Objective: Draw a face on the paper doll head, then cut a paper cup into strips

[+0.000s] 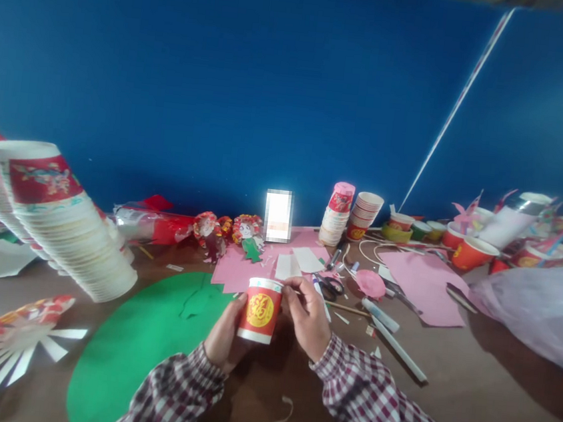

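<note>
A red paper cup (259,311) with a yellow round emblem and white bands at both ends is held upright just above the table, in front of me. My left hand (227,329) wraps round its left side, with some fingers hidden behind the cup. The fingers of my right hand (307,316) pinch the cup's upper right edge. Under and beside my left arm lies a round green sheet (148,331). Pink paper (240,267) with white paper pieces (301,261) on it lies just beyond the cup.
Tall stacks of paper cups (73,229) lean at the left, near a cut paper cup with splayed strips (20,345). More stacked cups (336,217) stand by the blue wall. Scissors (328,287), a glue stick (380,314) and a plastic bag (538,305) lie to the right.
</note>
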Tool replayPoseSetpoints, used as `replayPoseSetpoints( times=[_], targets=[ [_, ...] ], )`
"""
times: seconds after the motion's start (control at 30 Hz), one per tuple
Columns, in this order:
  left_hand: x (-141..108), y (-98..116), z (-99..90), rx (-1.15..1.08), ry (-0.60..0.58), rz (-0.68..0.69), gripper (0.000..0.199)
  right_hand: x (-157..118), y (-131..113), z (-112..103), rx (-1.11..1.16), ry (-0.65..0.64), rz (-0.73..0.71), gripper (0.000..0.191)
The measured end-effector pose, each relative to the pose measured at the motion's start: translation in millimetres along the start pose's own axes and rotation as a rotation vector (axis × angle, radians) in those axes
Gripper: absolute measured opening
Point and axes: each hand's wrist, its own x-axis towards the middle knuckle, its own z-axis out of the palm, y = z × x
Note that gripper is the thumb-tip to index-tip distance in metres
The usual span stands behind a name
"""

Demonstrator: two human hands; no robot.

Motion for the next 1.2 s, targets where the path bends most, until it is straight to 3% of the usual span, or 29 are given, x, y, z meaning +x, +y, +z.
replayPoseSetpoints(
  times=[0.17, 0.4, 0.6, 0.73, 0.9, 1.2],
  targets=[
    [2.8, -1.8, -2.5, -0.021, -0.013, 0.016, 0.044, -1.5, -2.4, -0.2, -0.006, -0.007, 0.008, 0.017],
    [4.1, 1.7, 2.2, 0.031, 0.084, 0.116, 0.039, -2.3, -2.1, -0.6, -0.095, -0.021, -0.027, 0.020],
    [8.2, 2.1, -4.6, 0.102, 0.046, 0.148, 0.036, -1.5, -1.8, -0.7, -0.101, -0.024, -0.031, 0.022],
    [10.4, 3.4, -8.4, 0.137, 0.122, 0.243, 0.033, -1.2, -0.6, -1.8, -0.128, -0.036, -0.037, 0.023],
    [11.0, 6.3, -7.7, 0.097, 0.196, 0.266, 0.031, -1.8, -2.3, -2.1, -0.147, -0.060, -0.042, 0.023],
    [6.1, 6.3, -8.7, 0.222, 0.051, 0.216, 0.033, -3.8, -12.0, -2.2, -0.154, -0.116, -0.051, 0.022]
  ],
)
